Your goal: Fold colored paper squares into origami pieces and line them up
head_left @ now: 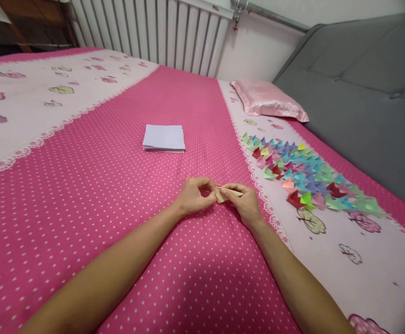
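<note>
Between my two hands is a small folded piece of pale yellow paper [220, 197], held just above the pink dotted bedspread. My left hand [199, 195] pinches its left end with thumb and forefinger. On the other side, my right hand [244, 200] grips the paper with the thumb along its top edge. Fingers cover part of the paper, so its full folded shape is hidden. Ahead and to the left lies a stack of white paper sheets [164, 138]. Off to the right stand rows of small folded paper boats [303, 169] in many colours.
The bed's pink bedspread [119, 185] spreads under everything. A shiny pink pillow [268, 99] lies near the grey padded headboard [359, 88] on the right. A white radiator [153, 32] and a pipe [275, 16] run along the wall behind the bed.
</note>
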`<state>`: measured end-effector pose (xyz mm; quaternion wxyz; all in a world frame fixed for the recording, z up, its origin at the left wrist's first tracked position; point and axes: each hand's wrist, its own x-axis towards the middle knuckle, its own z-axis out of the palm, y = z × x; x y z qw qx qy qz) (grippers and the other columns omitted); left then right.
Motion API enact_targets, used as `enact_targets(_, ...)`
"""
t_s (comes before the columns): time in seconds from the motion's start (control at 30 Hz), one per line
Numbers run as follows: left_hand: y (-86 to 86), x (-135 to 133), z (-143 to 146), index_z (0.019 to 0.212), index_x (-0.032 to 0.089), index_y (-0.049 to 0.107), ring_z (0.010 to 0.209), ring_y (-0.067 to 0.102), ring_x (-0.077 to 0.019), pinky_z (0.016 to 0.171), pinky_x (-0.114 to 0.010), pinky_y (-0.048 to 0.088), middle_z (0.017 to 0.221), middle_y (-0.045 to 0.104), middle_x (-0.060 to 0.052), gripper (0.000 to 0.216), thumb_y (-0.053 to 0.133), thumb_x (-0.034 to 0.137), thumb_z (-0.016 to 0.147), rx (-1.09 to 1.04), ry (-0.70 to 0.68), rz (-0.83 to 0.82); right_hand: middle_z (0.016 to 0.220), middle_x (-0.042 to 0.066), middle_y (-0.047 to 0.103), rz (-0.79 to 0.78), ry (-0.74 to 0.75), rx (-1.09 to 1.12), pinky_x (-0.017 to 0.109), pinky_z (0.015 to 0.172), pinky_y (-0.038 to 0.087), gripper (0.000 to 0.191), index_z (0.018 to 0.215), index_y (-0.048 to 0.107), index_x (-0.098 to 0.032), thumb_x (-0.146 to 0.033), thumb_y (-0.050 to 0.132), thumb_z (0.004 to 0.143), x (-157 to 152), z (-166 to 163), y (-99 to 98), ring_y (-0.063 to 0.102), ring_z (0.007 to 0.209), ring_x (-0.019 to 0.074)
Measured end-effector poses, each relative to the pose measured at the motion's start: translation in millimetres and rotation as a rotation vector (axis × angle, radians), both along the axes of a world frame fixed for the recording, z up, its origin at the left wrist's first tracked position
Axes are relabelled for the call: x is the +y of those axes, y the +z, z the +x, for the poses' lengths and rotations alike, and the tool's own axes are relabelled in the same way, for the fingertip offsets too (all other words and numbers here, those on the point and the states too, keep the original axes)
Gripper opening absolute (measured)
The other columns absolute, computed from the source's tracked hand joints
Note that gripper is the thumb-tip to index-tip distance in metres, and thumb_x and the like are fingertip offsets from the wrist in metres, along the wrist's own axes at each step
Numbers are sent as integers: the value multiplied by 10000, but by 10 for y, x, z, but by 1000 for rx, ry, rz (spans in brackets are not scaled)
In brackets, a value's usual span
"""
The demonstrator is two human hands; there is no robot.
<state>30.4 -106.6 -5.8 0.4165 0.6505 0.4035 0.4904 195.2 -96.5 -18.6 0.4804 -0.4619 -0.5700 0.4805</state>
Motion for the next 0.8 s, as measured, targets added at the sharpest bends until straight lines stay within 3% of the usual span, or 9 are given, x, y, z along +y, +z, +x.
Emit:
enact_targets(0.13,-31,55,7,800,125,570,723,649,-155,634,-255,504,833,683,-92,253,704,243,620,-197,59,-121,719,20,703,97,-34,-27,291,630,527,197,764,694,-184,-341,726,650,1,9,-6,648,631,161)
enact_targets(0.2,-41,75,-4,871,119,613,702,645,-145,659,-260,501,796,691,-75,299,700,300,650,-211,-1,-172,690,16,698,127,-42,-25,305,635,538,186,766,690,-186,-334,721,657,-5,9,0,652,622,167)
enact_targets(0.33,-33,72,-38,772,124,708,728,646,-155,712,-257,484,771,713,-68,274,610,378,745,-138,-130,-173,681,17,696,162,-38,-15,312,644,550,177,762,684,-182,-319,726,659,-15,7,15,662,627,175)
enact_targets(0.57,-1,45,-50,757,134,726,729,637,-155,713,-257,481,771,715,-66,286,577,377,773,-125,-149,-139,694,18,700,158,-20,5,306,645,551,167,768,684,-183,-303,730,662,-12,13,-3,666,634,173)
enact_targets(0.8,-50,60,-22,877,131,716,669,622,-144,612,-233,471,793,714,-75,339,677,402,677,-219,-78,-265,728,23,699,195,-68,-55,308,651,541,177,776,684,-184,-321,714,667,1,15,-18,656,663,175)
